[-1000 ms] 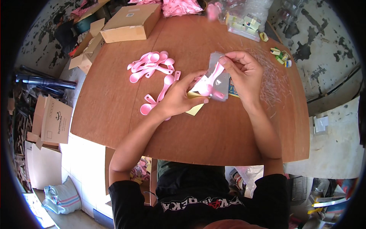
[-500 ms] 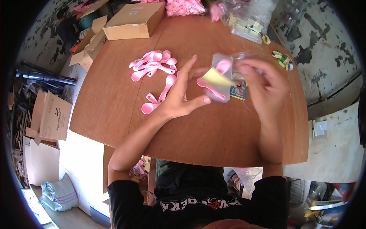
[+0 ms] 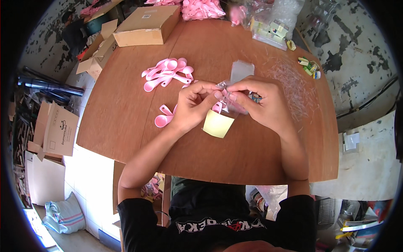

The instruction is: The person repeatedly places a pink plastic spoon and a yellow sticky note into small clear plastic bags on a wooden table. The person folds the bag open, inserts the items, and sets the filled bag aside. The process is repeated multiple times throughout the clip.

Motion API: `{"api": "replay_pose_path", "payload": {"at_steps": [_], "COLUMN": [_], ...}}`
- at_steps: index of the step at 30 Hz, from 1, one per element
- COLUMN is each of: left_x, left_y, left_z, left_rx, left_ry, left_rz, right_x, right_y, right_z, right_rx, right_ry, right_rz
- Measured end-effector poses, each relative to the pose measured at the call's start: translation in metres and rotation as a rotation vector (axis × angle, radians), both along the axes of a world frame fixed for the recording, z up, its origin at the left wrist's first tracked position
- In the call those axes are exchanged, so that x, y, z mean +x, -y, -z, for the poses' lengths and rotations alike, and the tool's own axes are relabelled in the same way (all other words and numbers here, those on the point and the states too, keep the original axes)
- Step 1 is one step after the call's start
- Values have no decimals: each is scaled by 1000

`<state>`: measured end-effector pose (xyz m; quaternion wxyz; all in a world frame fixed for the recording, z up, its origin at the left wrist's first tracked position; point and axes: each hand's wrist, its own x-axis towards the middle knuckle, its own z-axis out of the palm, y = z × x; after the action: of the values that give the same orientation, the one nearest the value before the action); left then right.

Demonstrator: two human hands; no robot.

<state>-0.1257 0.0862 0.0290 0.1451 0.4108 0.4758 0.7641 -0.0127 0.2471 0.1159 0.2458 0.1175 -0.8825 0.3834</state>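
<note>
A small clear plastic bag is pinched between the fingertips of both hands above the middle of the table. My left hand grips one side of it, and my right hand the other. Just below the fingertips shows a pink measuring spoon, partly hidden. A pale yellow card hangs or lies beneath; whether it is inside the bag I cannot tell. Past my fingers lies a stack of flat clear bags. Left of my left hand are a pile of pink measuring spoons and a smaller group of spoons.
Thin clear plastic strips litter the table's right side, near small green and yellow pieces. At the far edge stand a cardboard box, bags of pink items and a clear container. An open carton sits beyond the left edge.
My hands have come together from apart. Both now pinch the clear bag, which my right hand was moving in a blur. The yellow card has shifted down and left, toward me.
</note>
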Motion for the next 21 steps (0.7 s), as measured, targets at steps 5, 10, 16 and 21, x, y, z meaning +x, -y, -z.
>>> {"api": "replay_pose_path", "payload": {"at_steps": [5,10,16,21], "left_x": [3,-1,-1,4], "left_y": [7,7,7,7], "left_z": [-5,-3,-3,-7], "left_rx": [-52,-54,-45,-75], "left_ry": [50,3,64,83], "left_rz": [111,103,94,98], "right_x": [-4,-5,-5,-10], "right_y": [-1,3,5,4], "right_z": [3,1,2,7], "right_rx": [49,28,22,240], "right_ry": [3,-6,6,-206], "right_rz": [-5,-29,-53,33]}}
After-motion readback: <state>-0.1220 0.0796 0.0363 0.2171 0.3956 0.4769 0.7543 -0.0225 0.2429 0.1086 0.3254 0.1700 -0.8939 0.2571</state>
